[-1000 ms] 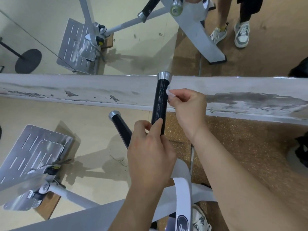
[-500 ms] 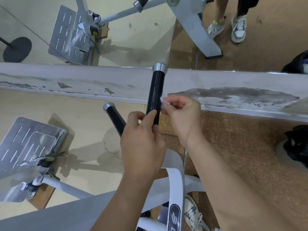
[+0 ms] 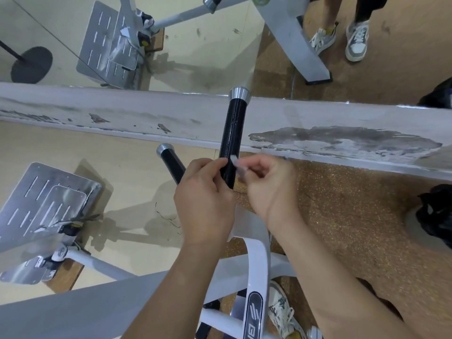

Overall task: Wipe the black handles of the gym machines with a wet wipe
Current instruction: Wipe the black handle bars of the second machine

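A black handle (image 3: 232, 128) with a silver end cap points away from me in the middle of the head view. My left hand (image 3: 204, 194) grips its lower part, fingers curled round it. My right hand (image 3: 269, 187) is just right of the handle and pinches a small white wet wipe (image 3: 236, 163) against the handle's right side. A second black handle (image 3: 171, 162) with a silver cap lies to the left, partly hidden behind my left hand.
A mirror (image 3: 171, 45) with a worn white ledge (image 3: 318, 133) runs across ahead, reflecting the machine and feet. A metal footplate (image 3: 41, 204) sits lower left. The white machine frame (image 3: 254, 277) is below my arms. A black bag (image 3: 437, 214) lies at right.
My right hand has slid the wipe down the handle toward my left hand. The left hand has kept its grip on the handle's lower part.
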Available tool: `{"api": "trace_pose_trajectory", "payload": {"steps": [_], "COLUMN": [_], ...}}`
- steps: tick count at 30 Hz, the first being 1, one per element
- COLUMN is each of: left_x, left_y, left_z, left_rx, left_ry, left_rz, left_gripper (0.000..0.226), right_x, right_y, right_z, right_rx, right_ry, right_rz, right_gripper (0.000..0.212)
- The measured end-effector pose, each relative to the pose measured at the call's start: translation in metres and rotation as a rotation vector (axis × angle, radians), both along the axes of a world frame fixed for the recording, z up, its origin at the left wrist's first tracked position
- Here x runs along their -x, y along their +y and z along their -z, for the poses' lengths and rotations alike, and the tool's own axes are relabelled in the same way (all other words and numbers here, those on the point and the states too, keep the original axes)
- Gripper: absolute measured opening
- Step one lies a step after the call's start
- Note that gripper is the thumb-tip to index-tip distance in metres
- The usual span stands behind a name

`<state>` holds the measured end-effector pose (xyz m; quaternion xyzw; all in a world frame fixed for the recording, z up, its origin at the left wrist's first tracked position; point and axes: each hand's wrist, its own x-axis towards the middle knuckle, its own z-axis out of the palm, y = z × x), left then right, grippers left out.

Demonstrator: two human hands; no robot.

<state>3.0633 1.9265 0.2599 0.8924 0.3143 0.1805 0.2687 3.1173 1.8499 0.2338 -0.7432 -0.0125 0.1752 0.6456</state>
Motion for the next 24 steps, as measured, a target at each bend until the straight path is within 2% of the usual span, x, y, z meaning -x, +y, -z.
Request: {"api": "trace_pose_trajectory", "payload": {"steps": [2, 8, 12, 14, 18, 21, 23, 24], "left_x": [0.000, 0.001, 0.002, 0.002, 0.004, 0.005, 0.006, 0.008], "left_y": [-0.001, -0.001, -0.001, -0.002, -0.001, -0.001, -0.001, -0.001], "left_z": [-0.002, -0.004, -0.004, -0.005, -0.007, -0.010, -0.014, -0.015], "left_rx": [0.023, 0.111, 0.184, 0.233, 0.291, 0.370, 0.440, 0.471], "left_ry": [-0.002, -0.022, -0.056, -0.080, -0.103, -0.141, -0.182, -0.218], "left_rz": [-0.015, -0.052, -0.083, -0.106, -0.163, -0.176, -0.187, -0.207], "left_gripper": [0.034, 0.038, 0.040, 0.038, 0.033, 0.031, 0.031, 0.031], "right_x": [0.013, -0.011, 0.023, 0.026, 0.014, 0.028, 0.035, 0.036], "right_y": [-0.009, 0.001, -0.006, -0.017, -0.009, -0.010, -0.022, -0.029], "right_z": [0.001, -0.001, 0.000, -0.002, -0.012, -0.018, -0.023, -0.028], "right_rx": [0.001, 0.016, 0.118, 0.177, 0.221, 0.294, 0.242, 0.114], "right_ry": [0.020, 0.012, -0.043, -0.084, -0.171, -0.228, -0.123, -0.002], "right_rz": [-0.056, 0.099, -0.085, -0.182, -0.100, -0.225, -0.305, -0.291], "right_gripper": [0.043, 0.028, 0.038, 0.035, 0.025, 0.033, 0.034, 0.030]}}
